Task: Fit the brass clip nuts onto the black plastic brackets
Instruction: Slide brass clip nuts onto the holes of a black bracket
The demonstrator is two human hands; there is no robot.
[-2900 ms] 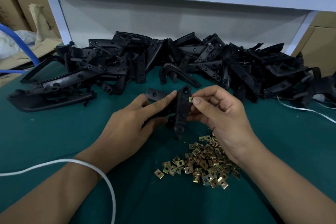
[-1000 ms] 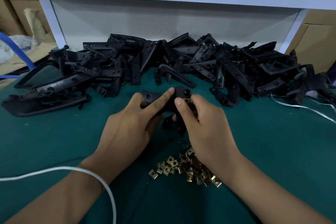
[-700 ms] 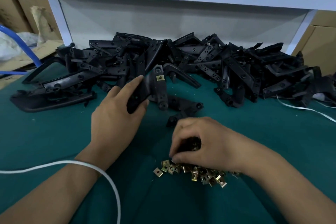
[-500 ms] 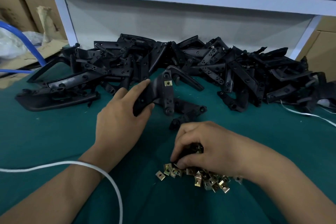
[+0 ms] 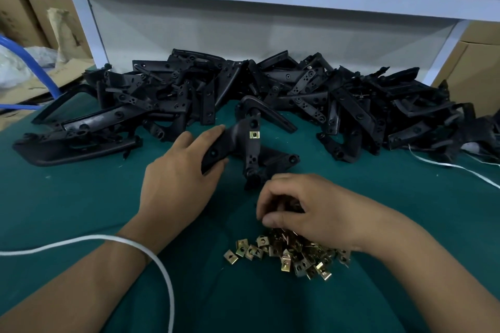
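The green-covered bench (image 5: 81, 197) carries everything here. Across its far side sprawls a heap of black plastic brackets (image 5: 311, 94), tangled and overlapping. Nearer the person lies a loose pile of brass clip nuts (image 5: 292, 254), and a white cord (image 5: 151, 254) loops over the left forearm.

The left hand (image 5: 178, 178) holds one bracket (image 5: 243, 143) tilted up off the cloth, its grip closed over the lower arm of the part with fingers on top and thumb underneath. One clip nut (image 5: 254, 134) already sits on that bracket's upright arm. The right hand (image 5: 305, 211) hovers at the far edge of the nut pile with fingers curled down and thumb tucked in. Its grip looks set to pinch a nut, but whether one is actually held cannot be told, since the fingers hide it.

The risks, as I judge them: the nuts are small and jumbled, so two may come up together or one may slip away. A nut offered the wrong way round would not slide on. The cord could also drag across the pile.
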